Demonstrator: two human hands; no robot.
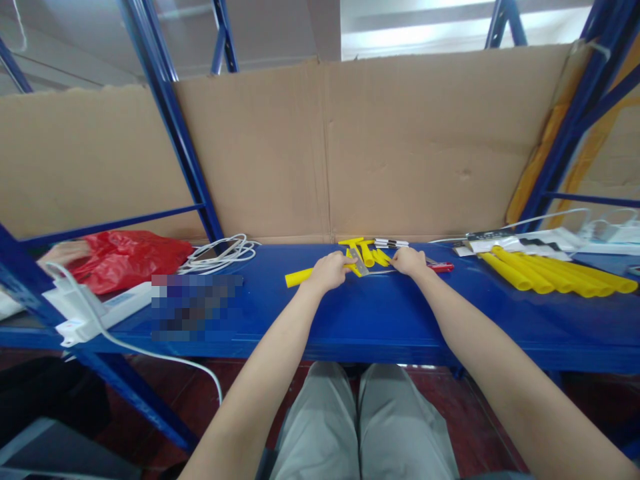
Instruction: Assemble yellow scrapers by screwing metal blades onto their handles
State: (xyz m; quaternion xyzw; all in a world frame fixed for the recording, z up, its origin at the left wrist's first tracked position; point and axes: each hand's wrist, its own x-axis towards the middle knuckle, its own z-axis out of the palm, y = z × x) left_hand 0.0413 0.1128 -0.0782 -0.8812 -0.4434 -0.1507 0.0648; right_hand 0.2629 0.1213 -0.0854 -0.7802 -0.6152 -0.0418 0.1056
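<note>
My left hand (330,272) is closed around a yellow tube (299,277), whose near end sticks out to the left. Just past its fingertips a flat grey metal piece (358,262) stands at a slant against the yellow. My right hand (409,261) is closed at about the same distance, with a thin pale strip (379,272) at its fingertips; what it grips is too small to make out. A red-handled tool (442,267) shows beside the right wrist, partly hidden. Cut yellow pieces (367,254) lie behind and between the hands.
Several yellow tubes (555,272) lie side by side at the right of the blue bench (380,313). Black-and-white markers (391,243) lie near the cardboard back wall (400,147). Coiled white cable (225,253), a red plastic bag (133,257) and a power strip (117,308) are at left.
</note>
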